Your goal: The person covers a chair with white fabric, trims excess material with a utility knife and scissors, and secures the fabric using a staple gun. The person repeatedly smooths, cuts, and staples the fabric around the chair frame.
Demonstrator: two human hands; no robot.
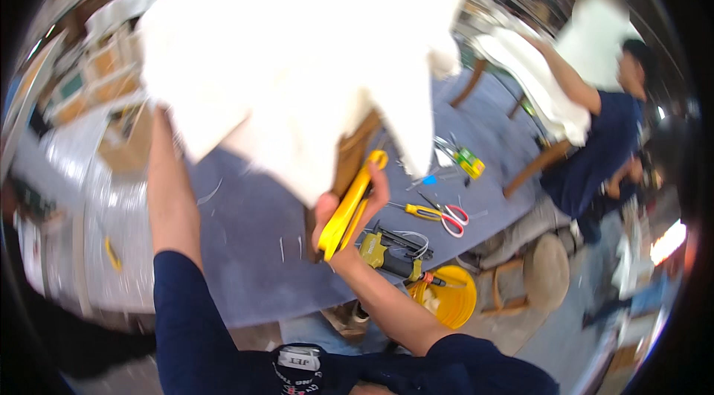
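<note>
A chair draped in white fabric [253, 60] rises in front of me, blurred and overexposed, with a brown wooden leg [358, 143] showing under its hanging edges. My right hand [366, 205] is closed around a yellow hand tool [346, 213] with two long handles, next to that leg; its exact kind is unclear. At the chair's left side, my left hand [161, 117] goes behind the fabric, so its fingers are hidden. Beneath is a table with a grey-blue cover [249, 268].
Right of my hand lie a yellow screwdriver [424, 211], red-and-white scissors [454, 219] and a yellow-green power tool [388, 259]. A yellow bucket [465, 298] stands below the table's edge. Across, a person [602, 127] handles another white-covered chair [532, 75]. Plastic-wrapped goods [104, 209] stand left.
</note>
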